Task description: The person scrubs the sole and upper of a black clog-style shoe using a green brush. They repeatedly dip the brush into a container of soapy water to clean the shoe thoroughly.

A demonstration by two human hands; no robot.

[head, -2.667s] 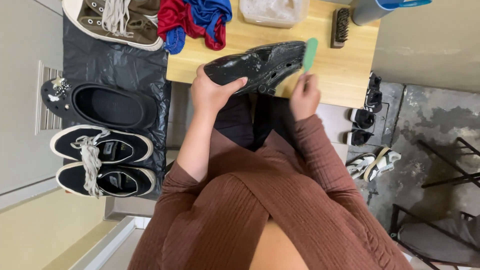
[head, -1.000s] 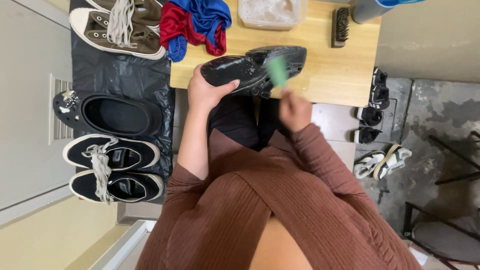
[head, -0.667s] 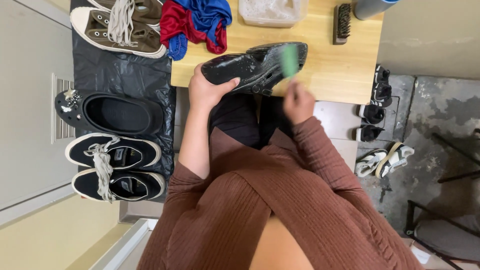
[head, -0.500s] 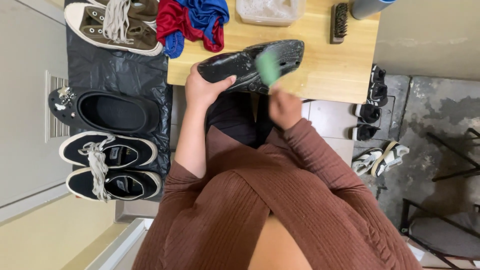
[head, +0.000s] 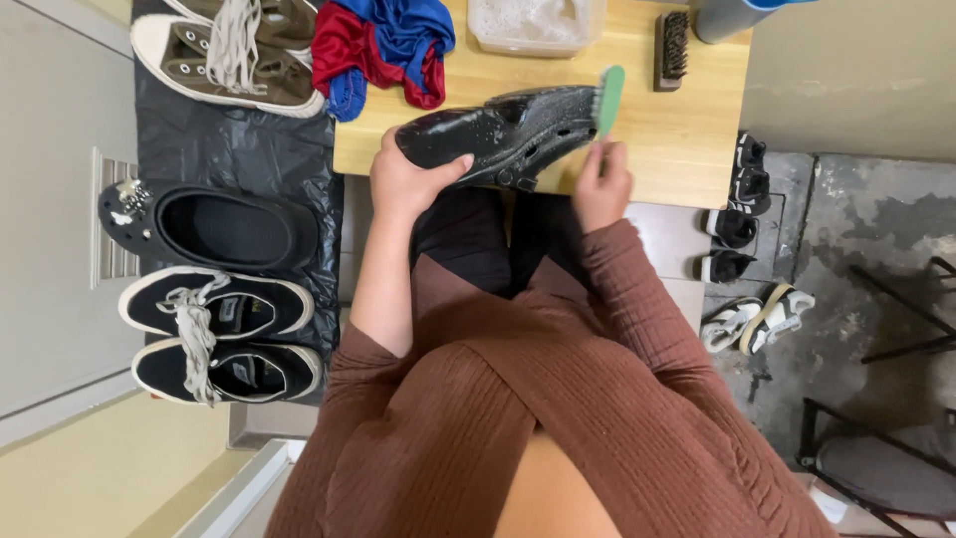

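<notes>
Black clog [head: 503, 134] held over wooden table [head: 687, 149]; concrete floor [head: 856, 249] right.

Single view, worn on the head, looking almost straight down over a brown ribbed sweater [head: 558, 418] to the light wooden bench [head: 687, 130] at the top edge. Close to torso and forearms; farther from the grey floor [head: 856, 229]. Black plastic sheet [head: 239, 149] with shoes along the frame's left.
</notes>
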